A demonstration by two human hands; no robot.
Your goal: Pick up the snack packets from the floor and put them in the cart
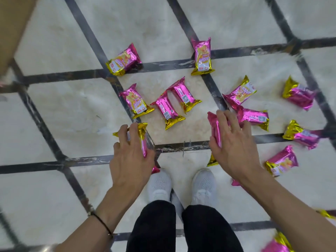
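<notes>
Several pink and gold snack packets lie scattered on the marble floor [63, 106]. My left hand [130, 153] grips one packet [142, 132] by its gold end, just above the floor. My right hand [234, 142] curls round another pink packet [215, 128]. Beyond my hands lie a pair of packets [174, 102] side by side, one to their left [136, 100] and two farther back [123, 60] [202, 56]. More packets [298, 93] [281, 160] lie on the right. No cart is in view.
My white shoes [181, 186] and black trousers stand between my arms at the bottom. A tan box or board [12, 24] fills the top left corner. Dark strips cross the pale tiles. Another packet [276, 244] lies at the bottom right edge.
</notes>
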